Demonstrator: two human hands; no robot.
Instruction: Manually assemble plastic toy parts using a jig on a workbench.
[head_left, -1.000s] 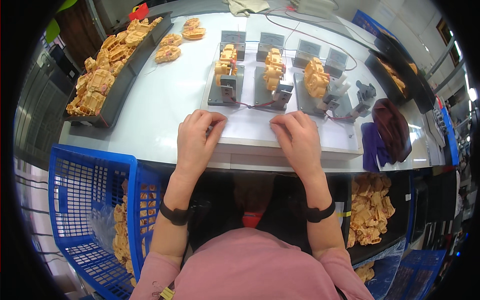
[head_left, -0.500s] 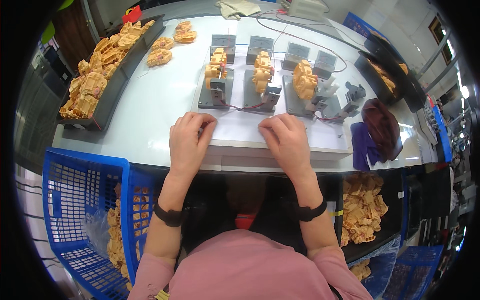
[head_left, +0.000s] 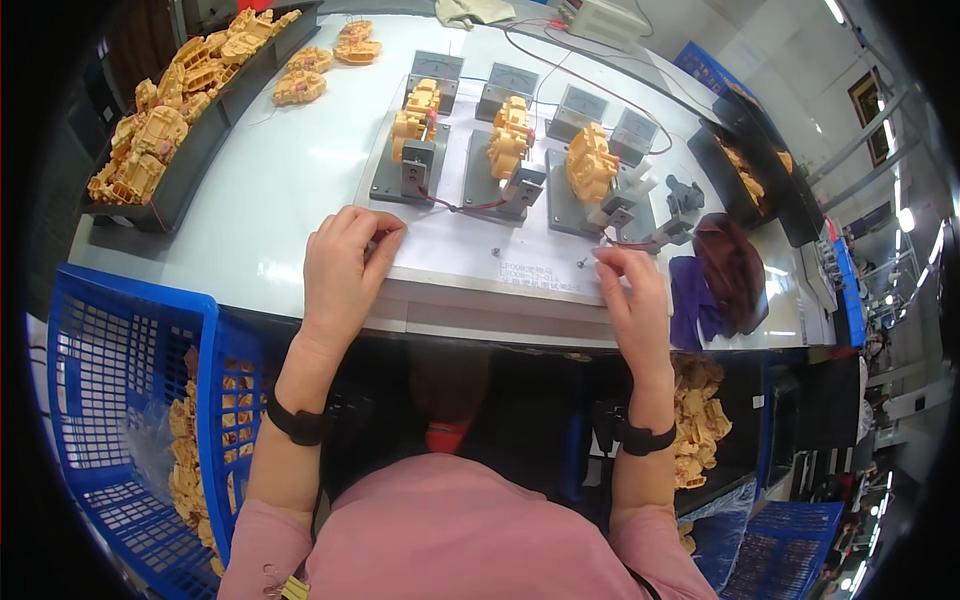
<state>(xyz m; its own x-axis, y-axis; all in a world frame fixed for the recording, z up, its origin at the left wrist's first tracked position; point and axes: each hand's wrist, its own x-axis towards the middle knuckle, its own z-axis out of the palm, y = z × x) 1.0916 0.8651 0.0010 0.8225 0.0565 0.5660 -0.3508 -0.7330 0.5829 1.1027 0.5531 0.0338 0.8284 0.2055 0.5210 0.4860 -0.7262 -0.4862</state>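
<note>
My left hand [head_left: 345,262] rests at the front left of the white board [head_left: 440,262], thumb and curled fingertips together. Anything between them is hidden. Toward the board's right front, my right hand [head_left: 638,295] has its thumb and forefinger bent together in a pinch; I cannot make out what it holds, if anything. Just left of those fingertips is a small screw [head_left: 582,264], and another screw [head_left: 495,252] stands farther left. Behind the hands, yellow plastic housings [head_left: 414,122], [head_left: 511,138], [head_left: 592,163] sit upright on grey metal fixtures [head_left: 580,212]. Neither hand touches them.
Analog meters [head_left: 510,88] stand behind the fixtures, joined by wires. A long black tray [head_left: 185,190] of yellow housings lies left, with loose housings [head_left: 300,88] beside it. Dark cloths [head_left: 730,275] lie right. A blue crate [head_left: 210,330] stands below the table's left edge.
My right hand has moved right, beside the screw, uncovering printing on the board. The left hand stays at the front left, and the whole view has shifted and tilted slightly.
</note>
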